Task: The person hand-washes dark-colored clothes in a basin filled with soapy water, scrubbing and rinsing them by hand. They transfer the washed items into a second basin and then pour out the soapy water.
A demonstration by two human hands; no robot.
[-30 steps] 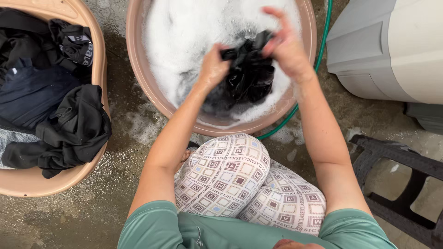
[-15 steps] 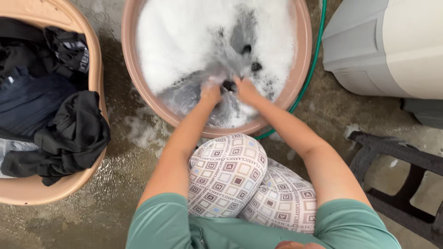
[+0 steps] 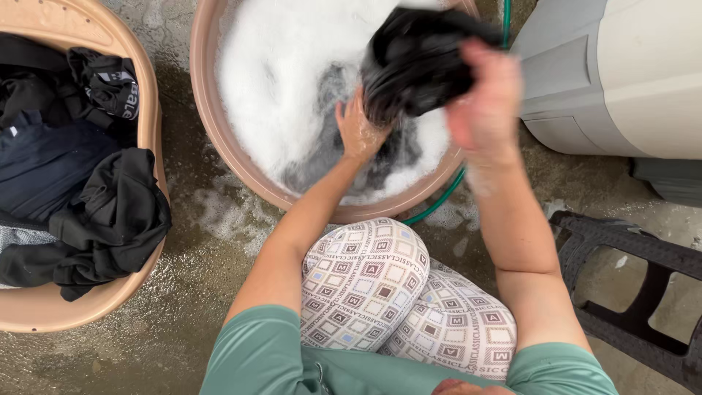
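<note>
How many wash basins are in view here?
2. One basin full of suds sits at top centre, where both hands work a black garment; a second basin holding dark clothes sits at left. Both are partly cropped.

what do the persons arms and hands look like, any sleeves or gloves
Both arms are bare from the short green sleeves down to the fingers. There are no gloves, and no watch or bracelet shows on either wrist. The left hand looks wet. The right hand is blurred, so rings cannot be ruled out there.
</note>
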